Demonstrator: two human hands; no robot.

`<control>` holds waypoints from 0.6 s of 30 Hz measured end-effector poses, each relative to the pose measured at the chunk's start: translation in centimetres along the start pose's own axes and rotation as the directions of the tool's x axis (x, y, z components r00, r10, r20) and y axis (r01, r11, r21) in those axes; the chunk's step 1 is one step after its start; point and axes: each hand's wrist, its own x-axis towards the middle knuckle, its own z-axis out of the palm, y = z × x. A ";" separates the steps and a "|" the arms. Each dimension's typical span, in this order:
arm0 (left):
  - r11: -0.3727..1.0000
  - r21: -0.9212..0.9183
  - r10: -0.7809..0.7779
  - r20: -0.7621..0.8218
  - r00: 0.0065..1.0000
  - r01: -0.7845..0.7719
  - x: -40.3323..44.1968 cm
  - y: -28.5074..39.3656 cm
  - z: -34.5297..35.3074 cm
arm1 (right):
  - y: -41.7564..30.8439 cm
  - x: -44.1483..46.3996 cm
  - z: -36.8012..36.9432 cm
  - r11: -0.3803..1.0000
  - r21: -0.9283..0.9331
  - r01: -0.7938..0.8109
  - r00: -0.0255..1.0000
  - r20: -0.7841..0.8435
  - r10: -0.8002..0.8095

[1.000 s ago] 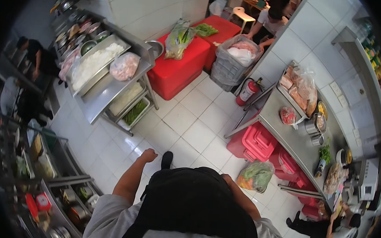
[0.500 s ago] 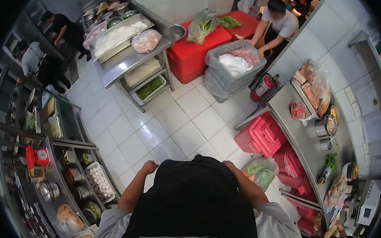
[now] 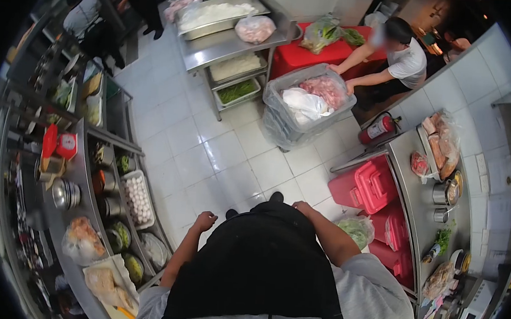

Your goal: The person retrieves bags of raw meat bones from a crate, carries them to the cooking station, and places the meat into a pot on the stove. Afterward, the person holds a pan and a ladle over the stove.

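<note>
My left hand (image 3: 205, 220) hangs in front of me, left of my black apron (image 3: 254, 260), with its loosely bent fingers a little apart and nothing visible in them. At the apron's upper right edge is my right hand (image 3: 303, 208); its fingers are too hidden to read. Beyond both hands is the white tiled floor (image 3: 232, 152). Further off, a person (image 3: 406, 60) grips the rim of a grey plastic-lined bin (image 3: 287, 132) holding raw meat (image 3: 326, 92) and a white plastic bag (image 3: 303, 106).
On the left, shelves hold a tray of eggs (image 3: 139, 199) and metal bowls (image 3: 65, 194). A steel table (image 3: 206, 55) stands ahead. To the right are a fire extinguisher (image 3: 379, 129), red lidded tubs (image 3: 367, 182) and a steel counter (image 3: 413, 197). Two people work at the far left.
My view has shifted forward and turned left, and the bin looks nearer. The person has tilted or pulled the bin. My left hand has loosened from a more closed shape; my shoes now show.
</note>
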 end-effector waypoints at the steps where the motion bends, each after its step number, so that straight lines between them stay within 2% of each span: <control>1: 0.999 0.041 -0.009 -0.011 1.000 0.009 -1.3 -1.4 -0.2 | -0.7 0.9 -0.2 0.998 -0.059 -0.017 0.997 0.072 0.021; 2: 0.995 0.094 -0.027 0.017 0.999 0.026 -2.3 -2.6 -0.4 | -1.4 1.6 -0.3 0.992 -0.119 -0.029 0.989 0.140 0.046; 4: 0.979 0.198 -0.065 0.070 0.995 0.050 -3.7 -6.8 -0.3 | -3.4 1.3 -0.9 0.997 -0.082 -0.014 0.995 0.099 0.022; 5: 0.949 0.313 0.021 0.056 0.998 -0.037 -3.6 -10.4 0.7 | -4.3 1.2 -1.2 0.998 -0.058 0.001 0.997 0.074 0.003; 6: 0.946 0.315 0.063 0.055 0.997 -0.077 -3.7 -13.3 1.4 | -5.1 1.0 -1.3 0.999 -0.034 0.017 0.999 0.048 -0.016; 8: 0.935 0.319 0.145 0.053 0.988 -0.154 -4.5 -17.5 2.3 | -6.1 0.8 -1.2 0.998 0.029 -0.060 0.997 0.055 0.059; 10: 0.945 0.284 0.136 0.104 0.985 -0.161 -5.1 -19.1 2.8 | -6.0 1.1 -0.5 0.992 0.045 -0.121 0.989 0.092 0.116; 11: 0.952 0.261 0.131 0.128 0.983 -0.160 -5.3 -19.7 3.1 | -5.8 1.1 0.1 0.997 -0.020 -0.074 0.992 0.100 0.076; 12: 0.956 -0.071 -0.276 0.111 0.955 0.284 -6.0 -17.7 3.3 | -5.2 1.3 0.5 0.997 -0.077 0.004 0.994 0.107 0.004; 13: 0.991 0.109 -0.084 0.089 0.992 0.074 -5.3 -18.8 4.1 | -4.6 1.5 0.8 0.988 -0.132 0.085 0.990 0.119 -0.070; 14: 0.948 0.288 0.111 0.100 0.989 -0.135 -4.4 -20.2 5.0 | -4.5 1.7 1.0 0.968 -0.185 0.168 0.980 0.135 -0.144; 16: 0.980 0.033 -0.196 0.042 0.980 0.195 -6.2 -13.8 3.3 | -5.7 1.2 0.4 0.992 -0.085 0.096 0.989 0.122 -0.085; 18: 0.987 -0.081 -0.141 -0.017 0.990 0.140 -5.4 -12.7 4.2 | -6.7 1.2 0.1 0.998 -0.027 0.060 0.993 0.108 -0.057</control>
